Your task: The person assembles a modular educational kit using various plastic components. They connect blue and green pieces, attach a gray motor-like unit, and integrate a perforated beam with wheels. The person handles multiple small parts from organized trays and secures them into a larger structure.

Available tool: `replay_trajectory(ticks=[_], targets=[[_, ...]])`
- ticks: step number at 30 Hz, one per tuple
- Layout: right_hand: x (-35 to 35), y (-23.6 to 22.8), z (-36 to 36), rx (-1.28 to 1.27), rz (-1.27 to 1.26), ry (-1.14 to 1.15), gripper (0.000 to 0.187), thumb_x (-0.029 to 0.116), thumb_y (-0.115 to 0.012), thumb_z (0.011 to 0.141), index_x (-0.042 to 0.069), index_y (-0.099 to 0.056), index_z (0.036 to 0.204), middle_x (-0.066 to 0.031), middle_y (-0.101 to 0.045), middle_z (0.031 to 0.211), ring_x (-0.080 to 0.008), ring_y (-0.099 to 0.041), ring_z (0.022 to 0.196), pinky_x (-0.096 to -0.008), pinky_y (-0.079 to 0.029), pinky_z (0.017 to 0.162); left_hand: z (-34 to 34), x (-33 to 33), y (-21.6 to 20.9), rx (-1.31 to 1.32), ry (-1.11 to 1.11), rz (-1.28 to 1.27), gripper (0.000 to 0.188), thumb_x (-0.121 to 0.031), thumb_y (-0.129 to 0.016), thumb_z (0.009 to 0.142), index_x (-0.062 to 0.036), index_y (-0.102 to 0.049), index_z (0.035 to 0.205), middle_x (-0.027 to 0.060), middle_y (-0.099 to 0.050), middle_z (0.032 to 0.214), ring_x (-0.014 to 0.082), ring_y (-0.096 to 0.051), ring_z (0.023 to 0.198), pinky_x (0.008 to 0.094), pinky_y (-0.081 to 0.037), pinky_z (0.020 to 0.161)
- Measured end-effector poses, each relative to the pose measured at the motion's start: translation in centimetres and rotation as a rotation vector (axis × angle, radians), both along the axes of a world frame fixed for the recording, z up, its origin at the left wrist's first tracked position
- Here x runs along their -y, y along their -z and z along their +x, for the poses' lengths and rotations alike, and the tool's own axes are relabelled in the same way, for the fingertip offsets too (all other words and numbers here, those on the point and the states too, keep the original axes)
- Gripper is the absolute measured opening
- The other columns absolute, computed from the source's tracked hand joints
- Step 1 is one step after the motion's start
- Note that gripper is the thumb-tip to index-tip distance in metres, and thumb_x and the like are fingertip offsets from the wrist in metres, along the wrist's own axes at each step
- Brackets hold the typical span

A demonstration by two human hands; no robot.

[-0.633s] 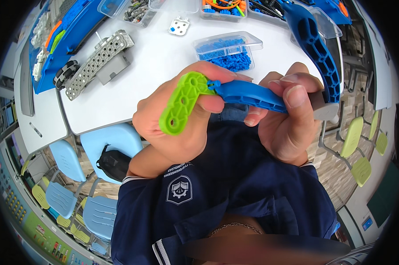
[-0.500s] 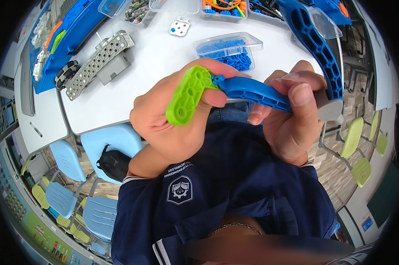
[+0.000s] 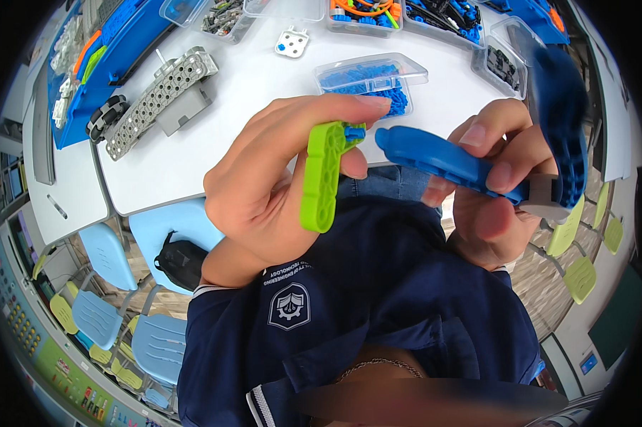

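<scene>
My left hand (image 3: 260, 171) grips a lime-green plastic building beam (image 3: 321, 178) with round holes. A small blue connector pin (image 3: 354, 133) sticks out of the beam's upper end, beside my fingertips. In my right hand (image 3: 495, 192) is a blue curved plastic piece (image 3: 434, 158), its rounded tip pointing at the pin with a gap between them. That piece joins a light grey block (image 3: 545, 192), from which a second curved blue arm (image 3: 566, 128) rises, blurred. Beyond my hands stands a clear box of blue pins (image 3: 378, 89), its lid tilted up.
On the white table (image 3: 150, 174) lie a grey perforated frame with a black wheel (image 3: 107, 117) and a white square plate (image 3: 292, 43). Parts boxes (image 3: 445, 25) line the far side, with a blue tray (image 3: 114, 67) at left. Light-blue chairs (image 3: 168, 228) stand below the table's near edge.
The blue curved piece has come away from the pin on the green beam. My right hand has moved right with it, and the green beam has turned more upright.
</scene>
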State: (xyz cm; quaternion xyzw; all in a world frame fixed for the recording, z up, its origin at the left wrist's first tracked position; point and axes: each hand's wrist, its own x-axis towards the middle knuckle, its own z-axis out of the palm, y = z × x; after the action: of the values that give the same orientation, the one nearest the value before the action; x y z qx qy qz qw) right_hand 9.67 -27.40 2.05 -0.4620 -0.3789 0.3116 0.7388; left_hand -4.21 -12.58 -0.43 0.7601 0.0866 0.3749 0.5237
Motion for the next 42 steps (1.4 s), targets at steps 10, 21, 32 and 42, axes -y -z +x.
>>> replay_trajectory(ticks=[10, 21, 32, 42], targets=[[0.9, -0.1, 0.4, -0.097, -0.040, 0.190, 0.045, 0.040, -0.060, 0.094, -0.005, -0.056, 0.093, -0.0166, -0.059, 0.081, -0.0178, -0.056, 0.054, -0.0272, -0.048, 0.045, 0.1, -0.2, 0.0, 0.092, 0.084, -0.259, 0.038, -0.015, -0.069, 0.091, 0.0092, -0.058, 0.119, 0.0200, -0.070, 0.097, 0.0247, -0.070, 0.087, 0.0340, -0.056, 0.079], [1.0, 0.7, 1.2, 0.207, 0.078, 0.036, 0.034, 0.032, -0.072, 0.089, 0.004, -0.057, 0.100, -0.0208, -0.058, 0.105, -0.0254, -0.068, 0.072, -0.0292, -0.059, 0.061, 1.2, 0.8, -0.6, 0.130, 0.083, -0.618, 0.042, -0.002, -0.071, 0.086, 0.0059, -0.052, 0.123, 0.0256, -0.067, 0.111, 0.0293, -0.070, 0.093, 0.0397, -0.058, 0.081], [-0.4, -0.4, 1.2, 0.383, 0.035, -0.103, 0.033, 0.004, -0.079, 0.079, 0.004, -0.055, 0.101, -0.0239, -0.061, 0.109, -0.0328, -0.071, 0.085, -0.0409, -0.063, 0.073, 0.5, -0.2, -0.7, 0.125, 0.225, -0.629, 0.042, -0.008, -0.082, 0.077, 0.0068, -0.063, 0.110, 0.0168, -0.068, 0.105, 0.0223, -0.069, 0.092, 0.0327, -0.057, 0.080], [-0.1, -0.2, 0.1, 0.287, -0.012, 0.051, 0.024, -0.002, -0.076, 0.075, 0.004, -0.057, 0.087, -0.0243, -0.064, 0.102, -0.0332, -0.069, 0.087, -0.0426, -0.063, 0.068, -0.3, 0.2, -1.1, 0.065, 0.199, -0.647, 0.045, -0.017, -0.084, 0.078, 0.0065, -0.065, 0.111, 0.0125, -0.071, 0.098, 0.0185, -0.068, 0.088, 0.0313, -0.054, 0.082]])
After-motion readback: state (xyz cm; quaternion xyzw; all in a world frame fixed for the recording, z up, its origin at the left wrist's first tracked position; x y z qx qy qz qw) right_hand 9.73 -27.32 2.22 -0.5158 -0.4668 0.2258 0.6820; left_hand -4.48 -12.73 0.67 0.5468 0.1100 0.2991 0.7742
